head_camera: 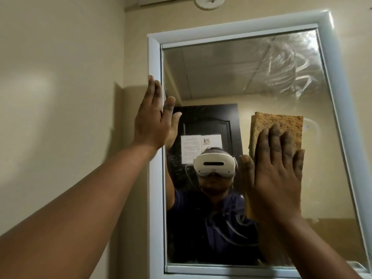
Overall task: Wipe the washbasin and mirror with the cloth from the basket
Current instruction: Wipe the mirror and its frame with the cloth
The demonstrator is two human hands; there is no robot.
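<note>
A tall mirror (231, 77) in a white frame hangs on the beige wall. My right hand (275, 174) lies flat against the glass at the right of centre and presses a tan cloth (281, 125) onto it, with the cloth's upper part showing above my fingertips. Wet wipe streaks cover the mirror's upper right corner. My left hand (153, 119) rests flat with fingers apart on the mirror's left frame edge and holds nothing. The washbasin and the basket are out of view.
The mirror reflects a person wearing a white headset, a dark door with a paper on it, and ceiling tiles. A bare beige wall (60, 97) fills the left. A round white fitting (209, 2) sits on the wall above the mirror.
</note>
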